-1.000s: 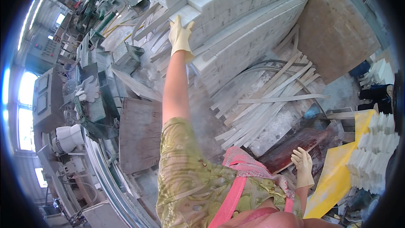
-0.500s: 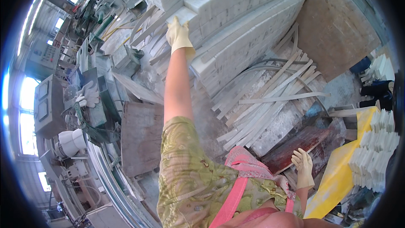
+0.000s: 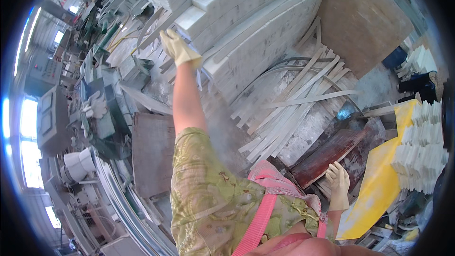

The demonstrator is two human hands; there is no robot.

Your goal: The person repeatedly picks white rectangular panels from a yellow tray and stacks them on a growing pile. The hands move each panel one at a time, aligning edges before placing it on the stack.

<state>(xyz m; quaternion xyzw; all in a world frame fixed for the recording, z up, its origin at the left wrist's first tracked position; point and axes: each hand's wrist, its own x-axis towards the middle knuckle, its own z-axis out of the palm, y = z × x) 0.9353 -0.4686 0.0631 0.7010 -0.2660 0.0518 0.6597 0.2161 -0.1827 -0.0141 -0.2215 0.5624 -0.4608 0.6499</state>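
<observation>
Beyond the gloved left hand [image 3: 177, 47], fingers open against a stack of long white stone slabs [image 3: 246, 28]; the right hand [image 3: 337, 180] hangs open, empty. A tugged slab could slide onto the wrist.

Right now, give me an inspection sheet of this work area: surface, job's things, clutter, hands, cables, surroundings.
Surface: dusty floor, with a brown board lying flat at lower left.
Job's things: stack of long white stone blocks, tilted across the top of the view.
Clutter: loose pale strips fanned out below the stack; yellow sheet at right; small white moulded pieces stacked beside it; reddish panel.
Hands: left hand, gloved, raised to the end of the stack; right hand, gloved, hanging low, empty, fingers loose.
Cables: nothing seen.
Surroundings: workshop machinery at left, bright windows behind it.
</observation>
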